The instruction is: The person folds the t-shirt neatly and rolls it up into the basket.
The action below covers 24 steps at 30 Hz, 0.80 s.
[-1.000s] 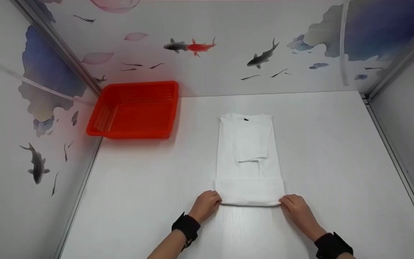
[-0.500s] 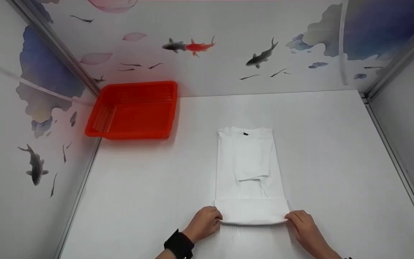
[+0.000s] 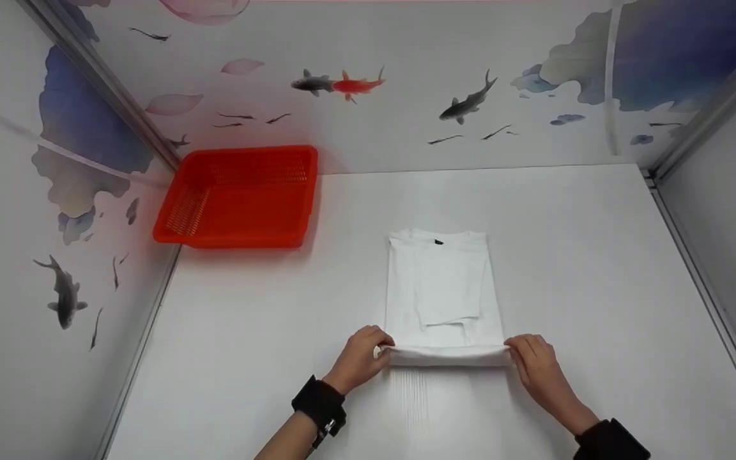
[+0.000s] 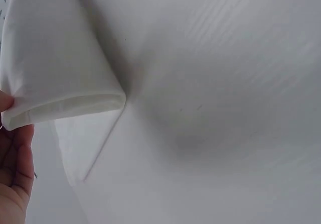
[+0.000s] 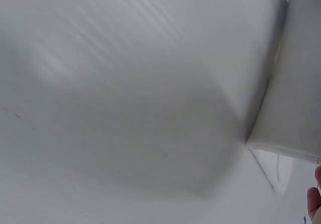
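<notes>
A white T-shirt (image 3: 448,287) lies on the table, its sides tucked in and a small black neck label at the far end. Its near end is folded into a band that stands raised off the tabletop. My left hand (image 3: 361,354) pinches the band's left corner, thumb and fingers on either side of the cloth in the left wrist view. At the right corner, my right hand (image 3: 537,367) pinches the same edge. Layers of the folded shirt (image 4: 60,48) show open at the side in the left wrist view. In the right wrist view only some fingertips (image 5: 314,196) show.
A red plastic basket (image 3: 246,198) with perforated sides stands at the table's back left corner. White panels printed with fish (image 3: 467,102) and petals wall the table at the back and both sides. The white tabletop (image 3: 266,306) surrounds the shirt.
Both hands first drew the shirt toward the near side. Since then they have lifted its folded near edge and carried it forward, so the band now stands up off the table.
</notes>
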Each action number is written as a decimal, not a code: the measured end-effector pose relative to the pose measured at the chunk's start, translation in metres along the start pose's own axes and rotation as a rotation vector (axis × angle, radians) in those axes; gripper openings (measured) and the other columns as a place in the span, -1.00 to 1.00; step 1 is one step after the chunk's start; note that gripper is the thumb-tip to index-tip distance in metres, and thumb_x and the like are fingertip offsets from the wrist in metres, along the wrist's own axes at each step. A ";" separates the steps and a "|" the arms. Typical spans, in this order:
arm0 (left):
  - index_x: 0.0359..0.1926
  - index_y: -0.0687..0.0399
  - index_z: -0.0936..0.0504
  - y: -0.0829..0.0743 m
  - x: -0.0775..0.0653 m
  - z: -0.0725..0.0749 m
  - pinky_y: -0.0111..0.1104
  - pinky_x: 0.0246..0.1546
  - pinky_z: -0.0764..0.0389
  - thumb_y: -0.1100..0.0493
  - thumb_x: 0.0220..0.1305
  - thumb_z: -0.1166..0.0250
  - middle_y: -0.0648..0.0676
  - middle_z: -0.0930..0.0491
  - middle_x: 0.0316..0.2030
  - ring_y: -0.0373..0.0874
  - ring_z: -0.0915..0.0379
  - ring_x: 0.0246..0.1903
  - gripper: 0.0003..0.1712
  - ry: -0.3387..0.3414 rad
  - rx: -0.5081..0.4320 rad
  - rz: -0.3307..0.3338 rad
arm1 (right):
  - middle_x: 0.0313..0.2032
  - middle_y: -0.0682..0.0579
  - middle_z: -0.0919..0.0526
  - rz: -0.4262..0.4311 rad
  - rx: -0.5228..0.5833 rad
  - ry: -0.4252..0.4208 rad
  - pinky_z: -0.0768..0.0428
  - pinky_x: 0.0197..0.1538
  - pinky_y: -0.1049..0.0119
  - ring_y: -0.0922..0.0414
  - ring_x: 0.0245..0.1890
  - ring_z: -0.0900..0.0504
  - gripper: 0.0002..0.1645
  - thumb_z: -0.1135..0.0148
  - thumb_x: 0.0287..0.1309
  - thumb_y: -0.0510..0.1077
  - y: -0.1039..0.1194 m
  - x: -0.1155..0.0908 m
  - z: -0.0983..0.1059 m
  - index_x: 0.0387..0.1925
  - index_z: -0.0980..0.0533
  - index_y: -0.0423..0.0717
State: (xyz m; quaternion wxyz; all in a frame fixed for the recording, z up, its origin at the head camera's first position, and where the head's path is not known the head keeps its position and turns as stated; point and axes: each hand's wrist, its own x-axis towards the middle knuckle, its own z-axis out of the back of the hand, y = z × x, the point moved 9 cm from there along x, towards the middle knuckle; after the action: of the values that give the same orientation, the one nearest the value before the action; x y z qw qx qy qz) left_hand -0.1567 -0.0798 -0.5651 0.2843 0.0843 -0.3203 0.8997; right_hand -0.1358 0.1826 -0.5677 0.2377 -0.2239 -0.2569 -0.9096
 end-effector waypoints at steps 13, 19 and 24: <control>-0.36 0.17 -0.60 0.043 0.031 -0.017 -0.48 -0.34 -0.46 0.38 0.03 -0.25 0.01 -0.52 -0.44 -0.19 -0.42 -0.39 -0.89 0.014 0.054 0.188 | -0.41 -0.07 -0.47 -0.054 -0.017 -0.027 -0.27 -0.42 0.20 0.00 -0.40 -0.43 -0.80 -0.22 -0.08 -0.46 -0.032 0.031 -0.033 -0.35 -0.46 -0.25; -0.34 0.20 -0.63 0.062 0.037 -0.029 -0.42 -0.31 -0.48 0.36 0.10 -0.22 0.05 -0.53 -0.43 -0.14 -0.46 -0.36 -0.90 0.009 0.035 0.304 | -0.40 -0.10 -0.46 -0.196 -0.052 0.070 -0.31 -0.35 0.09 -0.05 -0.37 -0.44 -0.90 -0.16 0.03 -0.40 -0.049 0.038 -0.056 -0.36 -0.45 -0.24; -0.35 0.22 -0.65 0.069 0.041 -0.035 -0.43 -0.32 -0.50 0.37 0.08 -0.23 0.07 -0.54 -0.44 -0.12 -0.48 -0.37 -0.90 -0.032 0.031 0.338 | -0.38 -0.13 -0.47 -0.273 -0.057 0.135 -0.31 -0.32 0.06 -0.10 -0.32 -0.44 -0.94 -0.12 0.09 -0.37 -0.060 0.040 -0.069 -0.35 -0.47 -0.26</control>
State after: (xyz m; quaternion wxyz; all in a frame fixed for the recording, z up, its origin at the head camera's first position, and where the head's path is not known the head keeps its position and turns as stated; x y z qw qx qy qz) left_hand -0.2289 -0.0826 -0.6156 0.1226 0.0482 -0.3206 0.9380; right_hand -0.2197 0.1760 -0.6213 0.1222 -0.1321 -0.2423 -0.9534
